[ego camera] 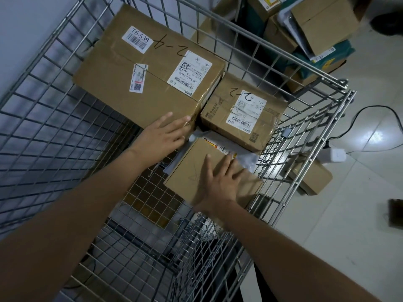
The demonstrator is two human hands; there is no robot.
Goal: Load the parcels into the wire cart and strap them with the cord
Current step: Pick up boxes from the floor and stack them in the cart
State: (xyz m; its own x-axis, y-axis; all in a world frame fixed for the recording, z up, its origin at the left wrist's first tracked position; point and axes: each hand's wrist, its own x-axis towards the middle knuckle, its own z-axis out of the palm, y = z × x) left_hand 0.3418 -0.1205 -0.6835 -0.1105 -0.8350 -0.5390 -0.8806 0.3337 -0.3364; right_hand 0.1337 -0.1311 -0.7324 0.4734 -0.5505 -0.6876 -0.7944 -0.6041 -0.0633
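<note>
Three cardboard parcels lie inside the wire cart (340, 105). The large parcel (139, 68), marked T6-538, fills the far left. A medium parcel (244, 112) sits to its right. A small flat parcel (196, 168) lies nearest me on a grey plastic mailer (246, 155). My left hand (165, 136) rests with straight fingers on the near corner of the large parcel. Flat on top of the small parcel presses my right hand (220, 182), fingers spread. No cord for strapping is in view.
More cardboard boxes are piled on the floor beyond the cart's far side (316, 29). Another box (311, 177) lies on the floor right of the cart, by a white power adapter (337, 155) with a black cable. A wall stands at the left.
</note>
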